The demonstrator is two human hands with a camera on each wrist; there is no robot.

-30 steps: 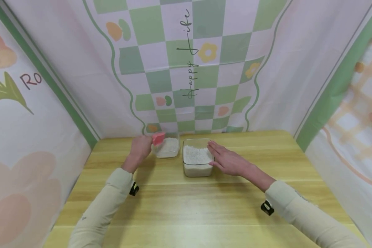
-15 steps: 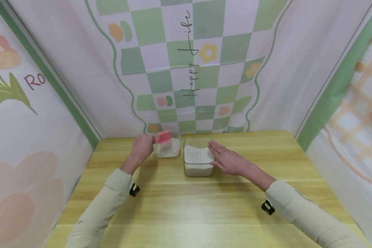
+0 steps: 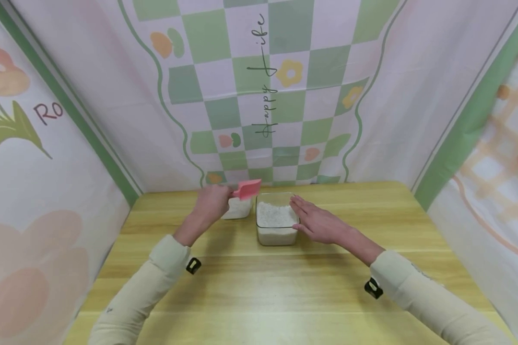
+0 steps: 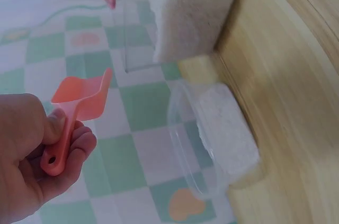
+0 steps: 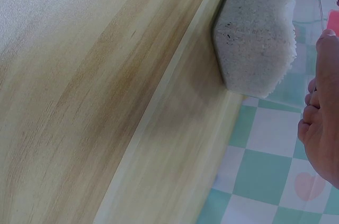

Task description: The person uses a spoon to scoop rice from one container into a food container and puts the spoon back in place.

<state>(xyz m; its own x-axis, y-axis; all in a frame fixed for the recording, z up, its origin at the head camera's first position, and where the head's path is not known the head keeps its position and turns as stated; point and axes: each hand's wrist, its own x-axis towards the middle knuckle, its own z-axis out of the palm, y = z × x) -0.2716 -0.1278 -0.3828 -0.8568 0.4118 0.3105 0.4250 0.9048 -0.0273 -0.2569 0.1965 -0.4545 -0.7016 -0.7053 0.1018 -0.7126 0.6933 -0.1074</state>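
Observation:
My left hand point(image 3: 212, 203) grips a pink scoop point(image 3: 249, 189) by its handle, raised over the gap between two containers. In the left wrist view the scoop point(image 4: 79, 94) is tilted; what lies inside it cannot be seen. Below my left hand, partly hidden by it, stands a small clear plastic container point(image 3: 236, 217) with white rice-like grains. To its right is a larger square glass container point(image 3: 277, 236), more than half full of the same grains. My right hand point(image 3: 321, 224) rests on that container's right rim, fingers fairly straight and thumb toward the near corner.
Both containers stand near the back edge of a wooden table point(image 3: 259, 292). Behind the table hangs a green-and-white checked cloth point(image 3: 285, 105), with printed cloth at both sides. A black clip-like piece point(image 3: 193, 265) hangs by each sleeve cuff.
My left hand has carried the scoop up and right, from over the small container toward the glass one. The right hand has stayed on the glass rim.

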